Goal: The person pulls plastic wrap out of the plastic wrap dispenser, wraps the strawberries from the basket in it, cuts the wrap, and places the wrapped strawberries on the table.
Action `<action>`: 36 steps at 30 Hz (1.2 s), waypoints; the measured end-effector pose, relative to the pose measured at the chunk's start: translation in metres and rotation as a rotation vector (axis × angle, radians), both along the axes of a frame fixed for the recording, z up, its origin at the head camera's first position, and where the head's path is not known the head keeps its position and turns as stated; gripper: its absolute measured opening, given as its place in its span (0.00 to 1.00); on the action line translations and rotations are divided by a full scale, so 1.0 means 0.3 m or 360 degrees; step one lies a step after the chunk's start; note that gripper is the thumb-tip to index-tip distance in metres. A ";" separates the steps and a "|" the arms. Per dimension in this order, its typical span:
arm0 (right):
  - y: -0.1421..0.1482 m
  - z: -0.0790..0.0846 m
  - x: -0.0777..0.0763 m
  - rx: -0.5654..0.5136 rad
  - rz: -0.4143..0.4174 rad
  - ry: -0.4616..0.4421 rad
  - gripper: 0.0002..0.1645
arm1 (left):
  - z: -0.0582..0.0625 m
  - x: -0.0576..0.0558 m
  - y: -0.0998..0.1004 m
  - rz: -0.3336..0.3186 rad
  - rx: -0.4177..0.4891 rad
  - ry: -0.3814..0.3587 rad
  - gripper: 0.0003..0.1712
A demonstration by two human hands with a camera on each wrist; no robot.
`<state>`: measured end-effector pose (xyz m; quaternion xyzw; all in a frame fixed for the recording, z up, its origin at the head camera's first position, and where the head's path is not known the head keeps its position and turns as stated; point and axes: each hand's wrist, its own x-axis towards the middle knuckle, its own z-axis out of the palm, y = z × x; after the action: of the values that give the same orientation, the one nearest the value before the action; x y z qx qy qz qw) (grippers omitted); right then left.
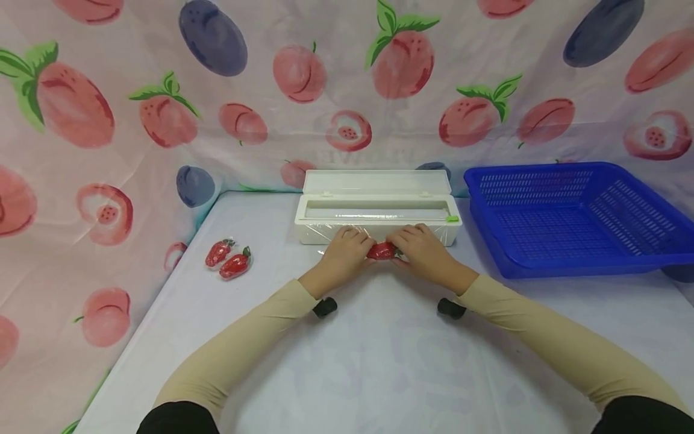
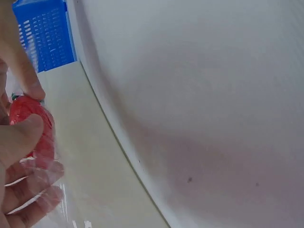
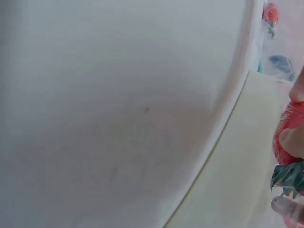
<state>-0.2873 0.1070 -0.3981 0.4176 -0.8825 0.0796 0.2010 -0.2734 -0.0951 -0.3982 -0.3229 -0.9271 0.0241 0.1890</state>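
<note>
A red strawberry (image 1: 382, 251) with green leaves is held between both hands, with clear plastic film around it. The left hand (image 1: 347, 250) pinches its pointed end; in the left wrist view the thumb (image 2: 28, 130) lies on the red side, and film stretches over the other fingers. At the leafy end, the right hand (image 1: 425, 253) grips it, its thumb (image 3: 292, 141) on the fruit near the dark green leaves (image 3: 287, 178). Both hands are just in front of a white cling film dispenser (image 1: 320, 234), whose lid (image 1: 377, 182) is raised and whose film roll (image 1: 376, 214) shows inside.
On the left of the white-covered table (image 1: 379, 361) lie two film-wrapped strawberries (image 1: 219, 253), side by side. A blue plastic basket (image 1: 585, 268) stands at the right. Behind the table hangs a fruit-print cloth (image 1: 233, 169). A green tab (image 1: 452, 219) marks the dispenser's right end.
</note>
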 end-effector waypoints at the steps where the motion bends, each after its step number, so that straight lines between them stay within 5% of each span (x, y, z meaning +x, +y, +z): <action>1: -0.002 0.002 -0.002 -0.0013 -0.0003 0.0009 0.23 | -0.001 -0.002 -0.002 0.0007 -0.0017 -0.0001 0.18; 8: -0.004 -0.009 -0.025 -0.0078 -0.0017 0.0030 0.20 | -0.012 -0.020 -0.017 0.0056 -0.0062 0.0053 0.16; 16: 0.002 -0.012 -0.034 -0.0001 -0.0043 -0.0019 0.21 | -0.025 -0.061 -0.028 -0.0052 -0.0063 0.0066 0.07; 23: -0.002 -0.023 -0.061 0.0069 -0.0007 -0.0096 0.19 | -0.019 -0.084 -0.019 -0.0084 -0.0239 0.0057 0.07; 36: -0.024 -0.056 -0.086 0.0081 0.0071 0.0020 0.16 | -0.044 -0.074 -0.016 -0.0039 -0.0400 0.0207 0.05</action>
<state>-0.3132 0.0997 -0.4149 0.4425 -0.8735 0.0591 0.1940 -0.2955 -0.1001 -0.4115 -0.3531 -0.8985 0.1585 0.2071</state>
